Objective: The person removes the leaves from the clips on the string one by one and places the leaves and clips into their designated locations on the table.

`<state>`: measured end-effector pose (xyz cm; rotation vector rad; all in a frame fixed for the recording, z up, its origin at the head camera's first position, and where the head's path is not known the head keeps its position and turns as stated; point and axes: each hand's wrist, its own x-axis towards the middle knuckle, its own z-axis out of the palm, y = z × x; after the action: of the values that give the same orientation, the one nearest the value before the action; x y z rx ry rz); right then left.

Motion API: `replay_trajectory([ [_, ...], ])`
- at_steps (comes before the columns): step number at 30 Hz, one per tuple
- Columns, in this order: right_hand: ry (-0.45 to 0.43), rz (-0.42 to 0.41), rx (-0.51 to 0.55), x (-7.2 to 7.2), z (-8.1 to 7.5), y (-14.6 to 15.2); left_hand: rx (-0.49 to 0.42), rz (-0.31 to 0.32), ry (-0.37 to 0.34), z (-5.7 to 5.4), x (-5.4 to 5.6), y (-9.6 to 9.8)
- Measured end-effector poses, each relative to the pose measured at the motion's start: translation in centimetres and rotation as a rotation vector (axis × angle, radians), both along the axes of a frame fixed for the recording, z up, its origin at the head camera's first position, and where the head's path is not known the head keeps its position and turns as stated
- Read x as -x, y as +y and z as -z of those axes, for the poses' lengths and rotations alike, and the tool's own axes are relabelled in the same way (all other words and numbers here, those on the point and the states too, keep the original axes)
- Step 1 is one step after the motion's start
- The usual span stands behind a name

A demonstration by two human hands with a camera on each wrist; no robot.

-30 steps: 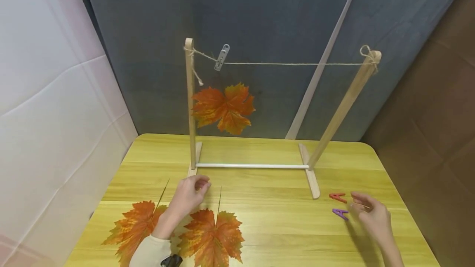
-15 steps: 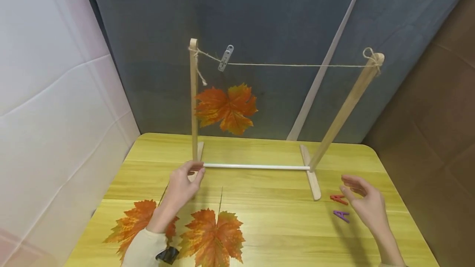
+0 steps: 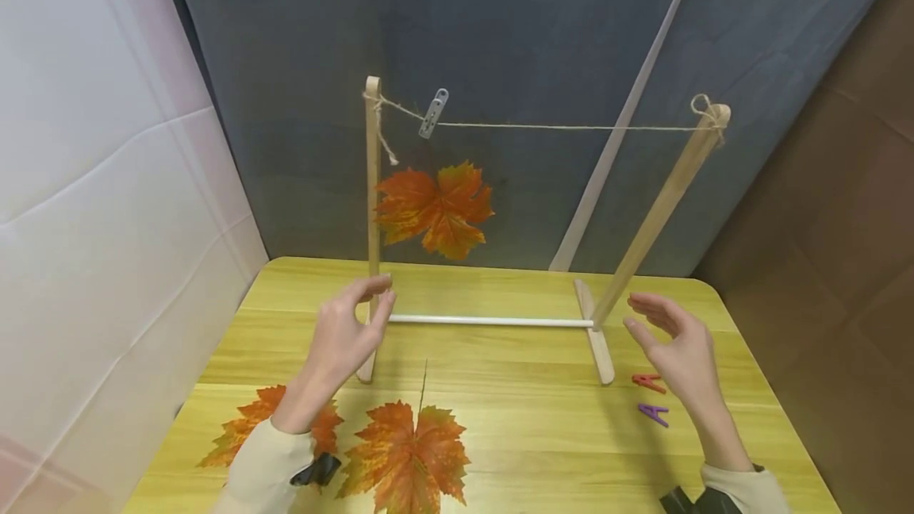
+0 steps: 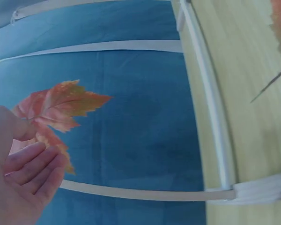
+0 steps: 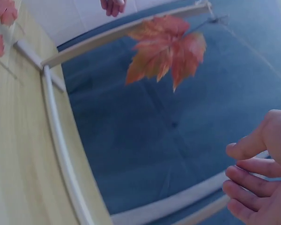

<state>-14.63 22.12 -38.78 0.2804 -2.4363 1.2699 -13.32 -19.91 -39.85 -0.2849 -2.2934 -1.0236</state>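
An orange maple leaf [image 3: 435, 209] hangs near the left post of a wooden frame, below a grey clothespin [image 3: 433, 113] on the twine [image 3: 535, 127]. My left hand [image 3: 350, 327] is raised in front of the left post's lower part, fingers loosely bent with a gap to the thumb, nothing held. My right hand [image 3: 678, 347] is up near the right post [image 3: 660, 212], thumb and fingers apart, also holding nothing. A red clothespin [image 3: 648, 382] and a purple clothespin [image 3: 653, 413] lie on the table close to the right hand.
Two more maple leaves lie on the table: one leaf [image 3: 410, 458] at the front, another leaf [image 3: 246, 423] partly hidden by the left forearm. A white rod [image 3: 493, 321] joins the frame's feet. A dark curtain [image 3: 514, 38] stands behind the table [image 3: 514, 403].
Both hands have risen away from the table toward the frame's posts. The right hand has left the area beside the clothespins. The hanging leaf and the clothespins stay about where they were.
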Motion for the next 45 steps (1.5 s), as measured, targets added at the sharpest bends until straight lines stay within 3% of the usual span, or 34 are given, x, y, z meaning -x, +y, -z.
replay_trajectory([
  [11,0.115,-0.131,0.048,1.2,-5.2,-4.1,0.039,0.023,0.152,-3.8,1.3,-0.2],
  [17,0.176,-0.18,0.025,1.5,-7.7,-6.4,0.086,0.053,0.234,-6.1,2.3,-0.3],
  [27,0.264,-0.243,-0.071,2.7,-11.7,-9.2,0.118,0.087,0.262,-8.1,3.1,-0.1],
  [36,0.336,-0.297,-0.093,4.0,-15.9,-12.0,0.079,0.059,0.262,-10.1,4.1,-0.3],
  [45,0.337,-0.317,-0.087,5.1,-17.9,-13.7,0.042,0.074,0.242,-11.6,5.4,0.2],
])
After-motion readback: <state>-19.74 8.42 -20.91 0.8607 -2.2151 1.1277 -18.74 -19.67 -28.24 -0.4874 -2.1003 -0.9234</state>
